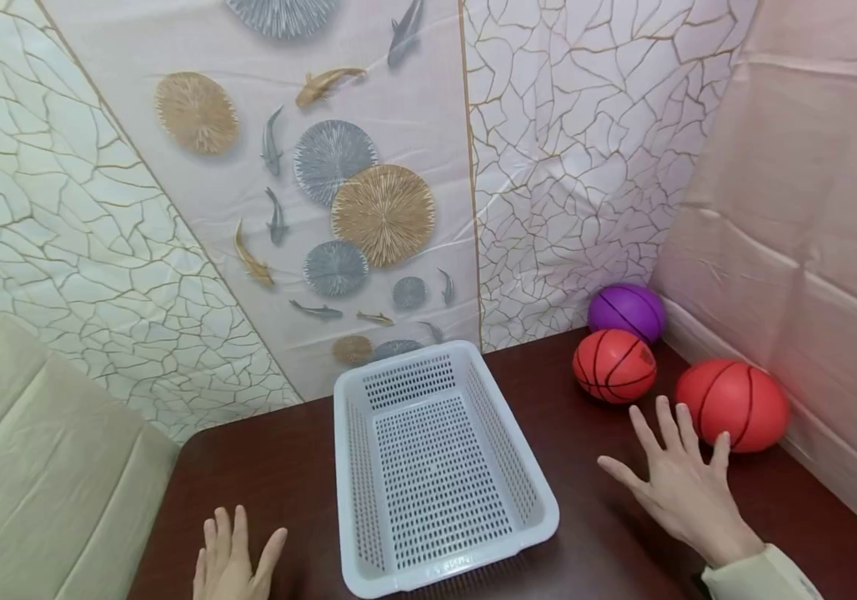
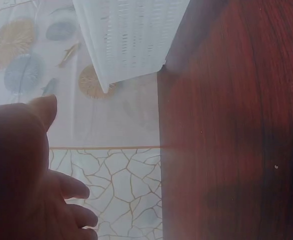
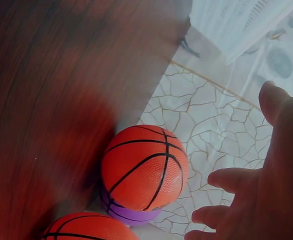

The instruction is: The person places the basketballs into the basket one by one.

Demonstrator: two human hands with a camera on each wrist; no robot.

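My right hand (image 1: 687, 487), fingers spread, hovers over the table's right side and holds nothing. Its fingertips overlap the near red ball (image 1: 732, 406) in the head view. Behind that sits a smaller-looking red ball (image 1: 614, 367) with black basketball lines, also plain in the right wrist view (image 3: 145, 167). A purple ball (image 1: 627, 312) lies farthest back, partly hidden by it. On the left, my left hand (image 1: 232, 562) has its fingers extended, with nothing in it. Between the hands stands a white perforated plastic basket (image 1: 349, 500), with no contents showing.
The dark red-brown table (image 1: 271, 467) carries the basket and balls. Behind it hangs a patterned cloth (image 1: 533, 208) with fish and round motifs. A pinkish quilted cover (image 1: 834, 208) borders the right side, close to the balls, and a pale one (image 1: 38, 450) borders the left.
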